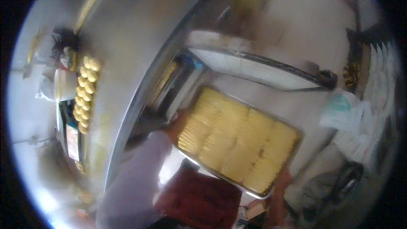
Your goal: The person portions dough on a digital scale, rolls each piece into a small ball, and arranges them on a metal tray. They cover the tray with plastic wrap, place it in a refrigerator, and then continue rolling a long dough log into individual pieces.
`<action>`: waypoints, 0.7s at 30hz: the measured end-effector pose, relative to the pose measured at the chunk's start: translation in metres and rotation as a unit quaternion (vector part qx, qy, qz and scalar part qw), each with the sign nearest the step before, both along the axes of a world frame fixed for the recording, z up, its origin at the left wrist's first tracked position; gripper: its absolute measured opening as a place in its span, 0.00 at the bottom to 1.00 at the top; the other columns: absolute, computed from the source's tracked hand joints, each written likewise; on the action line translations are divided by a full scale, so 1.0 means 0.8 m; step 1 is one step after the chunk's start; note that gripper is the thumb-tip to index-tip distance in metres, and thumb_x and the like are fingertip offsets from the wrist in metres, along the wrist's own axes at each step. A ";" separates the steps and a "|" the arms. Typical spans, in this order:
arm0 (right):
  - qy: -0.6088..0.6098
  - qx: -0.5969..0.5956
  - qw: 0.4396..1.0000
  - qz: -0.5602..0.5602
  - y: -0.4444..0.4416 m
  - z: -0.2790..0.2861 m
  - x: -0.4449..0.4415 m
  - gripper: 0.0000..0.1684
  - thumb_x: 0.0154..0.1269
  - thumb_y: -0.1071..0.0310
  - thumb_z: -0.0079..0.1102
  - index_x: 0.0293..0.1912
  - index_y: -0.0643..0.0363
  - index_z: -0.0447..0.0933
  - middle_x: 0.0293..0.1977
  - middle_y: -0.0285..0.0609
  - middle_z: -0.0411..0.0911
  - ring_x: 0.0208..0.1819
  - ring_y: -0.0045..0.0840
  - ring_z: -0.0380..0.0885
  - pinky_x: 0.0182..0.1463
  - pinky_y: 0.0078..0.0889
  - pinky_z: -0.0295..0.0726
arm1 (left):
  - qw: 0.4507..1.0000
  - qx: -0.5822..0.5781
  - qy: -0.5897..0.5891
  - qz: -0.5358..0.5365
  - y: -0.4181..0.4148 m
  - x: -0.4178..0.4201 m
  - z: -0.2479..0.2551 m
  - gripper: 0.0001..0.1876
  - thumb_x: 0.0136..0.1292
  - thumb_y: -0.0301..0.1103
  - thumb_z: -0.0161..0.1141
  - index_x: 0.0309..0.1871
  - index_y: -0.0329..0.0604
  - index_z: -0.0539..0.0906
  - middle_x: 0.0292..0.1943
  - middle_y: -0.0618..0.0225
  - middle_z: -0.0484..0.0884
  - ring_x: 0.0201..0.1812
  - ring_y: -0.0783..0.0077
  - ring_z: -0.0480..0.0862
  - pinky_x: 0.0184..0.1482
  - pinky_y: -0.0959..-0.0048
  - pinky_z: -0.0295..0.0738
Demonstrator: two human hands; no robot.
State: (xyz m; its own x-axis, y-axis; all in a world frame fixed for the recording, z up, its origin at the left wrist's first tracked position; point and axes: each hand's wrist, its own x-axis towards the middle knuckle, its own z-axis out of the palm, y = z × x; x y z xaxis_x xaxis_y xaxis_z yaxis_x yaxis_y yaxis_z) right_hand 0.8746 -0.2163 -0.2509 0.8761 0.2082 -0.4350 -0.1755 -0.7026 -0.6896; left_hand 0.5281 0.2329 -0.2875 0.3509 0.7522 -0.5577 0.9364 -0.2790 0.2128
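A metal baking tray (254, 195), tilted across my view, is held in front of my body. Rows of yellow, ridged dough pieces (235, 140) fill it, lying close against each other. At the tray's left edge my left hand (179, 124) grips the rim, its arm in a pale sleeve (136, 171). My right hand (284, 181), blurred, is on the lower right side of the tray; its fingers are mostly hidden. Below the tray hangs a dark red apron or cloth (200, 194).
On the left, a long metal worktable (127, 70) carries rows of yellow dough pieces (85, 98) and a white bucket (65, 84). A white dark-edged panel (254, 68) stands beyond the tray. White sacks (378, 95) and a plastic bag (343, 111) are to the right.
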 end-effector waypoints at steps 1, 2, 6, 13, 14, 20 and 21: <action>-0.005 -0.006 1.000 0.022 0.016 -0.016 -0.008 0.13 0.69 0.68 0.46 0.39 0.64 0.79 0.27 0.48 0.78 0.28 0.28 0.76 0.33 0.34 0.74 | 1.000 0.017 0.002 0.000 0.007 -0.009 -0.011 0.22 0.63 0.43 0.57 0.51 0.32 0.77 0.51 0.47 0.77 0.54 0.51 0.75 0.57 0.56 0.68; -0.049 -0.031 0.994 0.088 0.032 -0.032 -0.015 0.13 0.69 0.66 0.47 0.38 0.64 0.79 0.27 0.47 0.78 0.28 0.29 0.76 0.32 0.34 0.74 | 0.999 0.035 0.008 -0.001 0.013 -0.021 -0.019 0.22 0.63 0.43 0.57 0.52 0.32 0.77 0.51 0.47 0.76 0.55 0.51 0.75 0.57 0.56 0.68; -0.146 0.032 0.971 0.185 0.090 -0.083 -0.054 0.14 0.67 0.60 0.52 0.34 0.60 0.78 0.24 0.42 0.77 0.24 0.30 0.74 0.28 0.33 0.72 | 0.996 0.091 0.011 -0.012 0.038 -0.048 -0.046 0.23 0.64 0.43 0.56 0.53 0.31 0.76 0.53 0.45 0.75 0.57 0.49 0.73 0.59 0.56 0.66; -0.083 -0.014 0.987 0.135 0.131 -0.142 -0.108 0.21 0.70 0.53 0.50 0.32 0.61 0.78 0.26 0.39 0.79 0.25 0.24 0.73 0.28 0.32 0.72 | 0.989 0.142 -0.004 -0.028 0.040 -0.074 -0.070 0.25 0.64 0.44 0.56 0.56 0.31 0.74 0.57 0.43 0.72 0.60 0.47 0.70 0.61 0.55 0.64; -0.029 0.000 0.998 0.057 0.136 -0.144 -0.117 0.23 0.70 0.50 0.49 0.33 0.62 0.78 0.27 0.39 0.79 0.26 0.23 0.74 0.29 0.32 0.73 | 0.989 0.142 -0.015 -0.031 0.040 -0.065 -0.081 0.25 0.64 0.44 0.56 0.56 0.31 0.74 0.57 0.43 0.71 0.60 0.47 0.70 0.61 0.55 0.64; -0.026 -0.087 0.986 0.142 0.133 -0.201 -0.159 0.19 0.68 0.53 0.49 0.42 0.59 0.78 0.32 0.44 0.81 0.34 0.35 0.79 0.35 0.40 0.76 | 0.979 0.201 -0.038 -0.008 0.007 -0.072 -0.095 0.27 0.64 0.44 0.56 0.59 0.30 0.72 0.60 0.41 0.69 0.63 0.45 0.68 0.64 0.54 0.62; -0.013 -0.100 0.989 0.109 0.135 -0.201 -0.163 0.18 0.67 0.55 0.49 0.44 0.58 0.77 0.34 0.46 0.81 0.36 0.37 0.80 0.37 0.42 0.77 | 0.975 0.210 -0.073 -0.012 -0.003 -0.050 -0.116 0.27 0.64 0.44 0.56 0.59 0.30 0.72 0.61 0.41 0.68 0.63 0.45 0.67 0.64 0.54 0.61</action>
